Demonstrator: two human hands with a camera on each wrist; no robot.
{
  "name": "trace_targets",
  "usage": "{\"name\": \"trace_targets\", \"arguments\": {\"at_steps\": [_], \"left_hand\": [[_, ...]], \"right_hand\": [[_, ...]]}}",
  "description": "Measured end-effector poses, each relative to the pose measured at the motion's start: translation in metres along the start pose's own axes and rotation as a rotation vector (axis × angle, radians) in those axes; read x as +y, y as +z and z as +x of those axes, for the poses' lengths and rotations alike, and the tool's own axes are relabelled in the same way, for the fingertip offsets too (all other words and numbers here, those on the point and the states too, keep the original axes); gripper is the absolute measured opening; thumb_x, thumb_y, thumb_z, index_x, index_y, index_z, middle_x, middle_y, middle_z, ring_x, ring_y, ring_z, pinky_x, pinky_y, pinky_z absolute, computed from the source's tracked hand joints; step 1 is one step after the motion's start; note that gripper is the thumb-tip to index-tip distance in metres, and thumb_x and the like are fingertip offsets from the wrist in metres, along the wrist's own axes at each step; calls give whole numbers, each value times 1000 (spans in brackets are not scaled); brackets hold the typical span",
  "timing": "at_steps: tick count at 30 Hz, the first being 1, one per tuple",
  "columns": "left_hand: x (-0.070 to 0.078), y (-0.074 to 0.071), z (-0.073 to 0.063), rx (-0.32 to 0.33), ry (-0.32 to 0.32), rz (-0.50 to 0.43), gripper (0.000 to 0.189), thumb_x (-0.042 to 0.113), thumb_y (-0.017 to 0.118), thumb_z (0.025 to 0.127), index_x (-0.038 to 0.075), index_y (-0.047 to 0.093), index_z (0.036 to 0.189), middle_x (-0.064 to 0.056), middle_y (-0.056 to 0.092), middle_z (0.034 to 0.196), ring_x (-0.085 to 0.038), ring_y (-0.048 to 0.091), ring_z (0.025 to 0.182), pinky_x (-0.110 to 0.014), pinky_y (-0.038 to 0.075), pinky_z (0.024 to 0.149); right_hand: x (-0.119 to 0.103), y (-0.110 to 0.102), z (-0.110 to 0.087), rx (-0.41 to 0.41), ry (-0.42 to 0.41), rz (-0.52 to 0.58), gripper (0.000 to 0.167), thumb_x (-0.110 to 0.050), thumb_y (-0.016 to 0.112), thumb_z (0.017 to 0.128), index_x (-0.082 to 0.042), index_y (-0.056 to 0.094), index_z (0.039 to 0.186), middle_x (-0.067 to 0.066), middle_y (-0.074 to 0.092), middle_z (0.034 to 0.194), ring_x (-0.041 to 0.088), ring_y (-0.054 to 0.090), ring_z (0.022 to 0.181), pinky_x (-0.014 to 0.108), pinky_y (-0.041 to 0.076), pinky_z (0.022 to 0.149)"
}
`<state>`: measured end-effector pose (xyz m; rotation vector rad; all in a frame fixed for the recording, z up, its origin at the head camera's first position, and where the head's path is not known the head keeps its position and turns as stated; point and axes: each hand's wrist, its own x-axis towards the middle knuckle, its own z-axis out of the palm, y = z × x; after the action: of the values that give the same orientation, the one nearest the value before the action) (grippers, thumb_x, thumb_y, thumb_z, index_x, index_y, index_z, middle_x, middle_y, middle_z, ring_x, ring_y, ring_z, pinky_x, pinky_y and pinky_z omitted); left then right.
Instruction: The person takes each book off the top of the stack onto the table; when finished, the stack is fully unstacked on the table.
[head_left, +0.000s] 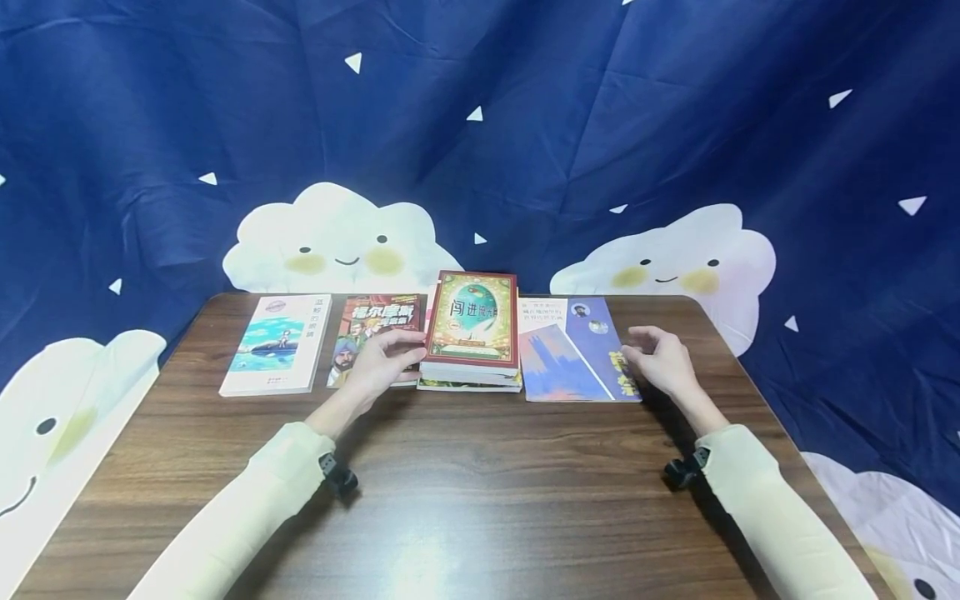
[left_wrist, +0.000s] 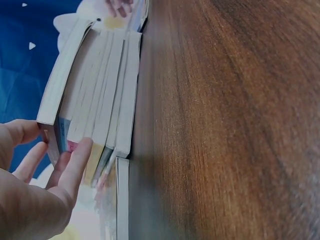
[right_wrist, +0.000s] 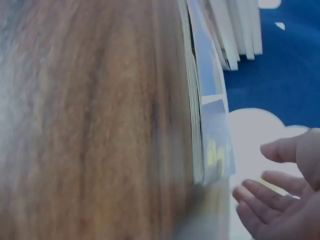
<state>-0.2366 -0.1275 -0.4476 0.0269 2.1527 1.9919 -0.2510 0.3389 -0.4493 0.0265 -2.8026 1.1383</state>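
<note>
Your left hand (head_left: 378, 362) stands at the left side of the thick pile of paperback books (left_wrist: 100, 90) — the thumb touches near the corner of the uppermost book, and the other fingers lie spread along the side, only a little bent, without closing around anything. This pile is at the far middle of the brown wood-grain table (head_left: 487, 500), with pale page edges turned to you. On its top is a book with dark red border and green oval picture (head_left: 472, 321), lying face up.

Your right hand (head_left: 663, 358) holds nothing; its fingers are loose and slightly curved, just beside the violet-blue book with yellow lettering (head_left: 600, 333). In the right wrist view there is a gap between the fingertips and this book. It overlaps with the book with blue and pink painted cover (head_left: 558, 367), which lies right next to the pile; which of the two is above, I cannot tell.

Under and beside your left hand lies the comic-style book with a big pale title (head_left: 367, 321), partly hidden. Farther left is the white book with a sea picture (head_left: 273, 346) — flat and apart from the pile. Behind the table hangs the dark blue cloth with white clouds (head_left: 525, 167).
</note>
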Motion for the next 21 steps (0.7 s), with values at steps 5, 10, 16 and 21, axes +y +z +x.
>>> {"name": "trace_targets", "arguments": {"at_steps": [5,10,16,21], "left_hand": [[1,-2,0,9,4,2,44,10,71,100,2,62,142,-20,56,150,-15,74,107,-41,67,98],[2,-3,0,2,7,9,44,11,71,100,3,62,142,-20,55,151,-18,73,110,-42,66,100],[2,0,-2,15,4,15,42,11,72,100,3,64,141,-20,59,148,-18,73,112,-43,66,99],[2,1,-3,22,-2,24,42,11,72,99,4,64,140,-19,59,149,-20,72,115,-41,67,98]], "right_hand": [[-35,23,5,-48,-44,213,45,-9,71,99,11,60,138,34,72,122,11,77,88,16,64,77],[-77,55,7,-206,8,491,49,-3,67,101,16,51,144,42,67,125,8,77,80,32,71,78],[-109,90,5,-255,38,573,53,-12,71,100,13,53,143,21,76,111,15,77,78,46,71,80],[-120,105,5,-215,78,564,53,-17,77,96,9,59,139,9,74,101,9,74,67,39,71,73]]}}
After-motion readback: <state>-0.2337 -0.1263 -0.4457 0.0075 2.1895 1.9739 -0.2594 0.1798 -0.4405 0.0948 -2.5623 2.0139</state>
